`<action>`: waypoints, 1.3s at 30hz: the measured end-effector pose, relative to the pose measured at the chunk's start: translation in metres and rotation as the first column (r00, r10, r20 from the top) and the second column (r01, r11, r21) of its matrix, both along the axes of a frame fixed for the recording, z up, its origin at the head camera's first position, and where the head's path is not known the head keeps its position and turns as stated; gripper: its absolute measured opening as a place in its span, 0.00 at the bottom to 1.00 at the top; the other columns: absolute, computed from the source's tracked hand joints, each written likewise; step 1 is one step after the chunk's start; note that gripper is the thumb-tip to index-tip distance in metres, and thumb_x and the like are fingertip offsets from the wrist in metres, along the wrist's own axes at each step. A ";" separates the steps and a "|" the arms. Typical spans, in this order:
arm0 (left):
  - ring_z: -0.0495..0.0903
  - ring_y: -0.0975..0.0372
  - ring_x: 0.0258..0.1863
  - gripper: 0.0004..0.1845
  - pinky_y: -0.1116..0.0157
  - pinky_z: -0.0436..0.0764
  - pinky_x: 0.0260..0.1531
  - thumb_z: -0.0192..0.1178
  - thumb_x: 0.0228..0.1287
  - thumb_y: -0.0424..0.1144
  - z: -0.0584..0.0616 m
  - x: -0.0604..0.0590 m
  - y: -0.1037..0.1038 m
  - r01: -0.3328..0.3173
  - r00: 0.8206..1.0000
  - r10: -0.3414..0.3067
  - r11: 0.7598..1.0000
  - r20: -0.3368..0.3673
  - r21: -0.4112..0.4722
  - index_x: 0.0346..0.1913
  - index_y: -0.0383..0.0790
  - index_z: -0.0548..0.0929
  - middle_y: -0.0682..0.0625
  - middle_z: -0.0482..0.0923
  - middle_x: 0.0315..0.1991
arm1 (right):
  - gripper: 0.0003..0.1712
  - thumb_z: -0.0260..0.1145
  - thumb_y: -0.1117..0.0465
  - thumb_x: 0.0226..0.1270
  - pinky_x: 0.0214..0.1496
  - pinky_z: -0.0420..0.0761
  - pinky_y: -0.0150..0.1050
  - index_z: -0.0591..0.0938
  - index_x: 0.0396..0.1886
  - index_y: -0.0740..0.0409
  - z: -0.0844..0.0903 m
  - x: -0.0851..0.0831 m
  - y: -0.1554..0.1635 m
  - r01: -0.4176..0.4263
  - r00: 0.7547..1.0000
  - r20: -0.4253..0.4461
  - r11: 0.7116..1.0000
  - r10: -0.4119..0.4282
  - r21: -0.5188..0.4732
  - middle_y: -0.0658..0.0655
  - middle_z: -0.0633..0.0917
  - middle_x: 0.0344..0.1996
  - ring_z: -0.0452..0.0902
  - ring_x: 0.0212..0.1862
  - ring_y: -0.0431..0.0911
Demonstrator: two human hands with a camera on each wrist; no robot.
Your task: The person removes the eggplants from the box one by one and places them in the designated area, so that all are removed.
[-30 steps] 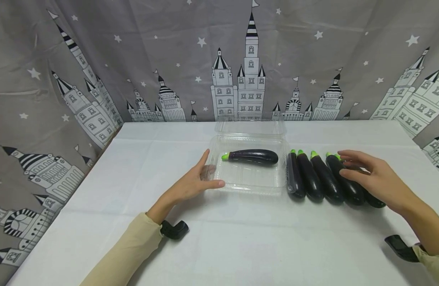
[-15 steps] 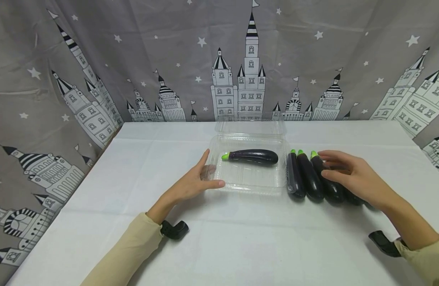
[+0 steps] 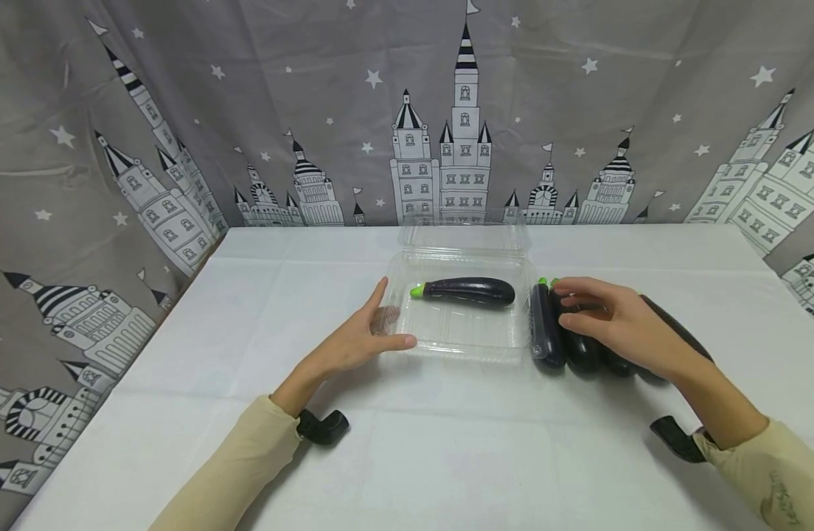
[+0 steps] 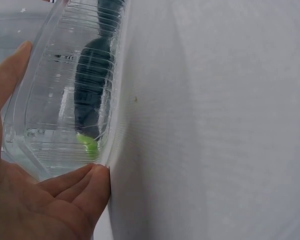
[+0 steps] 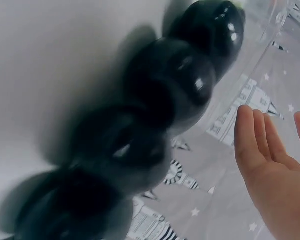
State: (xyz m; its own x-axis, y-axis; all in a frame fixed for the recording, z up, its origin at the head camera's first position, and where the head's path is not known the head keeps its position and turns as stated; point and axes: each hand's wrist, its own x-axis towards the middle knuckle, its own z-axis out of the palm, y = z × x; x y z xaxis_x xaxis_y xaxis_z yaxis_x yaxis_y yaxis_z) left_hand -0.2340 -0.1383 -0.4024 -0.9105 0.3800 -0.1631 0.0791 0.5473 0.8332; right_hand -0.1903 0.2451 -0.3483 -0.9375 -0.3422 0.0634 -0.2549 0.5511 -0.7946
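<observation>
A clear plastic clamshell box (image 3: 460, 348) stands with its lid (image 3: 463, 236) tipped back behind it. Inside lies one dark eggplant (image 3: 470, 290), its green stem to the left. My left hand (image 3: 357, 338) touches the box's left end with thumb and fingers spread; the left wrist view shows its fingertips (image 4: 97, 175) at the lower corner. To the right of the box, several eggplants (image 3: 548, 332) lie side by side. Over them hovers my right hand (image 3: 622, 324), fingers loosely bent and holding nothing. It hides parts of the row. In the right wrist view the eggplants' round ends (image 5: 170, 80) show beside that hand.
A white cloth (image 3: 433, 442) covers the table. Behind and at the left hangs a grey curtain (image 3: 248, 96) printed with castles and stars. Black wrist devices (image 3: 323, 428) sit below each hand, close over the cloth.
My right hand has moved left along the row of eggplants, from its right end toward the box, uncovering the rightmost eggplant. The left hand, the box and the eggplants have stayed put.
</observation>
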 end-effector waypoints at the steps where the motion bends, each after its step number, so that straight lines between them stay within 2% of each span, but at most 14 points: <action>1: 0.42 0.49 0.76 0.65 0.43 0.47 0.70 0.70 0.53 0.62 0.000 0.000 0.000 0.000 1.000 0.000 1.000 -0.001 0.002 0.79 0.55 0.32 0.40 0.42 0.78 | 0.29 0.65 0.57 0.72 0.55 0.72 0.26 0.72 0.69 0.58 0.001 -0.002 -0.004 -0.004 1.000 0.002 1.000 0.004 0.002 0.60 0.76 0.63 0.72 0.62 0.51; 6: 0.42 0.49 0.76 0.65 0.42 0.47 0.70 0.71 0.53 0.61 0.000 0.000 0.000 0.002 1.000 -0.002 1.000 -0.002 0.003 0.80 0.53 0.32 0.40 0.42 0.78 | 0.30 0.65 0.57 0.70 0.62 0.73 0.42 0.72 0.69 0.59 0.003 -0.010 -0.023 -0.027 0.999 0.032 1.000 0.027 -0.013 0.60 0.75 0.64 0.72 0.63 0.53; 8: 0.42 0.48 0.76 0.65 0.42 0.47 0.69 0.71 0.53 0.61 0.000 0.000 0.000 0.004 1.000 -0.004 1.000 -0.002 0.000 0.79 0.54 0.32 0.39 0.42 0.78 | 0.29 0.65 0.57 0.71 0.65 0.70 0.50 0.72 0.69 0.60 0.003 -0.013 -0.029 -0.042 0.999 0.033 0.999 0.043 -0.017 0.61 0.74 0.65 0.70 0.64 0.55; 11: 0.44 0.48 0.76 0.65 0.42 0.48 0.69 0.71 0.53 0.61 0.000 0.000 0.000 0.002 1.000 -0.002 1.000 0.002 0.000 0.79 0.54 0.32 0.38 0.44 0.78 | 0.29 0.64 0.60 0.71 0.68 0.65 0.56 0.72 0.68 0.63 0.002 -0.016 -0.036 -0.068 0.997 0.030 0.997 0.069 -0.039 0.63 0.72 0.66 0.67 0.67 0.59; 15: 0.44 0.48 0.76 0.65 0.42 0.49 0.69 0.71 0.53 0.60 0.000 0.000 0.000 -0.001 1.000 0.001 1.000 0.006 0.010 0.80 0.55 0.33 0.38 0.46 0.77 | 0.28 0.64 0.62 0.70 0.69 0.63 0.57 0.72 0.68 0.65 -0.001 -0.020 -0.043 -0.085 0.996 0.032 0.995 0.087 -0.055 0.64 0.72 0.66 0.66 0.68 0.60; 23: 0.43 0.49 0.76 0.65 0.42 0.48 0.69 0.71 0.53 0.61 -0.002 -0.001 -0.001 -0.003 1.000 0.003 1.000 0.003 0.013 0.80 0.55 0.33 0.39 0.44 0.78 | 0.28 0.63 0.62 0.71 0.70 0.61 0.54 0.71 0.68 0.64 -0.003 -0.029 -0.055 -0.095 0.995 0.024 0.995 0.095 -0.019 0.62 0.71 0.67 0.63 0.69 0.60; 33: 0.44 0.49 0.76 0.65 0.42 0.49 0.69 0.71 0.53 0.61 -0.001 0.000 -0.001 -0.005 1.000 0.005 1.000 0.005 0.006 0.80 0.54 0.33 0.39 0.45 0.78 | 0.29 0.65 0.62 0.69 0.71 0.59 0.55 0.72 0.67 0.64 -0.006 -0.043 -0.071 -0.099 0.995 0.016 0.994 0.100 -0.045 0.63 0.71 0.67 0.63 0.68 0.60; 39: 0.45 0.49 0.76 0.65 0.42 0.49 0.69 0.71 0.52 0.61 -0.001 0.000 -0.001 -0.007 1.000 0.007 1.000 0.007 0.009 0.80 0.53 0.34 0.39 0.46 0.77 | 0.28 0.65 0.64 0.67 0.69 0.61 0.57 0.74 0.66 0.63 -0.012 -0.056 -0.082 -0.099 0.994 -0.037 0.995 0.100 0.028 0.63 0.73 0.65 0.64 0.67 0.60</action>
State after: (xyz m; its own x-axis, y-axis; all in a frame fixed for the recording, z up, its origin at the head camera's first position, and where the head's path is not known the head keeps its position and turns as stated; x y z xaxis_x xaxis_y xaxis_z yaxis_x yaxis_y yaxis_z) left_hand -0.2343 -0.1391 -0.4029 -0.9122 0.3749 -0.1655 0.0697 0.5400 0.8388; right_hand -0.2458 0.1626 -0.3604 -0.8959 -0.4354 0.0881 -0.3391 0.5423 -0.7687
